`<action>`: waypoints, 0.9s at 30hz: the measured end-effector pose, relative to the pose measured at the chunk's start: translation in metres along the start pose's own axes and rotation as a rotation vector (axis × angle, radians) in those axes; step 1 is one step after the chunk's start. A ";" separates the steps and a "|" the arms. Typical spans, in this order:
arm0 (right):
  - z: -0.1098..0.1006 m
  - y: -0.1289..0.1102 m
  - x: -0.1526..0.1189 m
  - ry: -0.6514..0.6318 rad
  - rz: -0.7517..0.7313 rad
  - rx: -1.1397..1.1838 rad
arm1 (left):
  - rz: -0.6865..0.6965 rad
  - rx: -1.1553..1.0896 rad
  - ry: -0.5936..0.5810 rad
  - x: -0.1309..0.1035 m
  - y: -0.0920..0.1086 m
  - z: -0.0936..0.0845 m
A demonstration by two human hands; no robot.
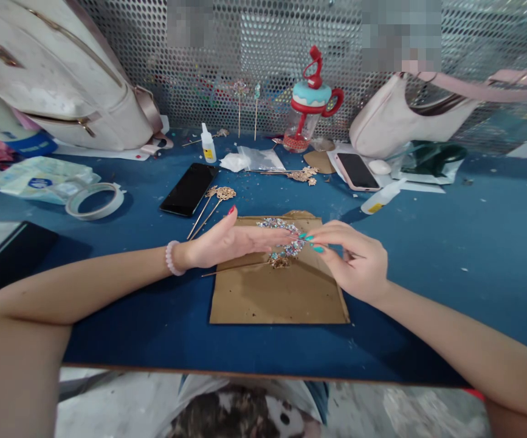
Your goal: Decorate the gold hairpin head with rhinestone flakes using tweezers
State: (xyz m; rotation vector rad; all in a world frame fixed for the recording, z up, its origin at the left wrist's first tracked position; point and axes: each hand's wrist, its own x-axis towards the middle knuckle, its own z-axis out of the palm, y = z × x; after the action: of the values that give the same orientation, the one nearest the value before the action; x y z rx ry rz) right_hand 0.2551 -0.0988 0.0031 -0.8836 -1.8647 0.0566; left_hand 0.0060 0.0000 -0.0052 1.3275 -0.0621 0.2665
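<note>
My left hand (227,242) is stretched out flat, fingers together, over a brown cardboard sheet (276,298). At its fingertips my right hand (358,255) pinches a thin, dark, tweezer-like tool (358,256); its exact kind is hard to make out. The tool's tip meets the left fingertips, and anything tiny there is too small to tell. Around and under those fingers lies a ring of small glittering beads (272,223) on the cardboard. Just below the left hand, a gold hairpin (280,261) with a flower-shaped head rests on the sheet, its stem reaching out leftward.
Gold hairpins (225,193) lie beside a black phone (189,190). Glue bottles (208,145) stand and lie behind. A tape roll (94,202) is left; a red-lidded cup (306,103), pink phone (358,171) and white handbag (409,109) are at the back, before a perforated metal panel (263,36).
</note>
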 end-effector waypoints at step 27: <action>0.000 0.020 0.000 -0.013 -0.147 -0.107 | -0.032 -0.306 0.180 0.001 -0.002 -0.008</action>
State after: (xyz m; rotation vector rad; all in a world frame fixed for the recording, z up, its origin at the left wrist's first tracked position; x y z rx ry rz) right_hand 0.2658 -0.0845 -0.0048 -0.8182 -1.9542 -0.1293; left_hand 0.0065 0.0078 -0.0088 0.9957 0.0679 0.3337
